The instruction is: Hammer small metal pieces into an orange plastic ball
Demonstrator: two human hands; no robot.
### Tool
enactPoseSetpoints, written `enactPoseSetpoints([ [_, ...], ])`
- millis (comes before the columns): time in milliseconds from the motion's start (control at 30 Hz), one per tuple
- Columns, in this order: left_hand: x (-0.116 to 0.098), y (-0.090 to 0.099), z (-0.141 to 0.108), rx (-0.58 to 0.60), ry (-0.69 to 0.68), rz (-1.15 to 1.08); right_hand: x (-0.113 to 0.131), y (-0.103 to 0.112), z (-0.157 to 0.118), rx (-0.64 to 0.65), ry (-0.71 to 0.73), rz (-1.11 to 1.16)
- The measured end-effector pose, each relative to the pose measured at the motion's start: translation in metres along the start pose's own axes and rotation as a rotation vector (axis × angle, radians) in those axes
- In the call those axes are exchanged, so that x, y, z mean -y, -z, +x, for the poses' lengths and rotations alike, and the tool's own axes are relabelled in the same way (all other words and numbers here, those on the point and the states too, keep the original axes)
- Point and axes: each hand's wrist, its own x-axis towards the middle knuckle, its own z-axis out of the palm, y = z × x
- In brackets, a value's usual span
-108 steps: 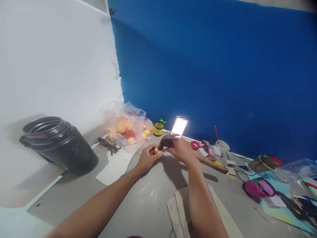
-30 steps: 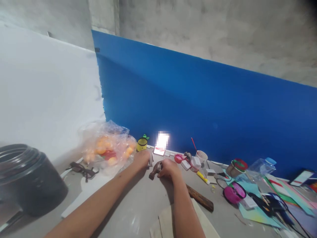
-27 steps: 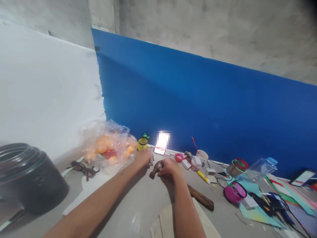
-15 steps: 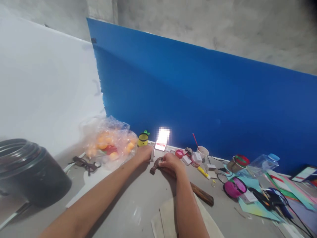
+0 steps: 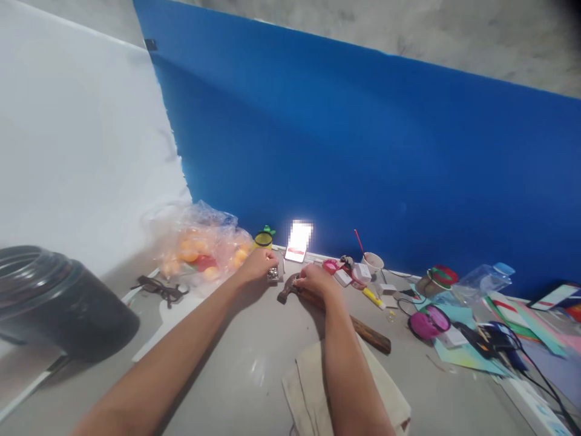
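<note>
My left hand (image 5: 260, 264) has its fingers pinched at a small open box of shiny metal pieces (image 5: 273, 274), left of the hammer. Whether it grips a piece is too small to tell. Over the hammer's neck is my right hand (image 5: 313, 279), fingers closed together on something small and pale near the hammer head. The hammer (image 5: 370, 335) lies on the table with its claw head to the left and its wooden handle running to the lower right under my right wrist. Folded beige cloth (image 5: 306, 387) lies beneath my right forearm. A lit phone (image 5: 296, 245) stands behind my hands.
A big dark jar (image 5: 68, 309) is at the left, with dark glasses (image 5: 161, 289) and a plastic bag of orange balls (image 5: 193, 248) beyond. Rightward are a white cup (image 5: 373, 263), a yellow tube (image 5: 372, 297), a pink pouch (image 5: 426, 322), papers, cables and a clear bottle (image 5: 485, 283).
The view has tilted down slightly. My left hand has shifted a little left, and the box with metal pieces beside it now shows more clearly. My right hand stays over the hammer.
</note>
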Motion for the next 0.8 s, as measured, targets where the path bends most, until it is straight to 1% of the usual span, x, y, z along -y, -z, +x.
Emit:
enactPoseSetpoints([
  [67,-0.006,0.001,-0.011,0.028,0.059,-0.168,0.004,0.001,0.002,-0.114,0.062,0.056],
  [133,-0.011,-0.001,-0.025,0.064,0.137,-0.391,0.010,0.002,0.004,-0.221,0.181,0.212],
  [167,-0.012,-0.003,-0.031,0.080,0.165,-0.493,0.014,0.002,0.005,-0.250,0.256,0.304],
  [233,-0.014,-0.008,-0.044,0.091,0.187,-0.642,0.021,0.002,0.004,-0.263,0.386,0.458],
  [333,-0.015,-0.016,-0.057,0.065,0.204,-0.796,0.031,0.000,0.000,-0.242,0.485,0.553],
  [467,-0.014,-0.022,-0.064,0.008,0.217,-0.886,0.038,-0.002,-0.003,-0.265,0.524,0.553],
  [633,-0.012,-0.030,-0.064,-0.091,0.235,-0.929,0.042,-0.004,-0.003,-0.279,0.465,0.499],
  [733,-0.015,-0.031,-0.066,-0.119,0.241,-0.973,0.042,-0.004,-0.002,-0.292,0.444,0.486],
  [800,-0.019,-0.029,-0.069,-0.103,0.235,-1.022,0.040,-0.004,-0.001,-0.298,0.435,0.545],
])
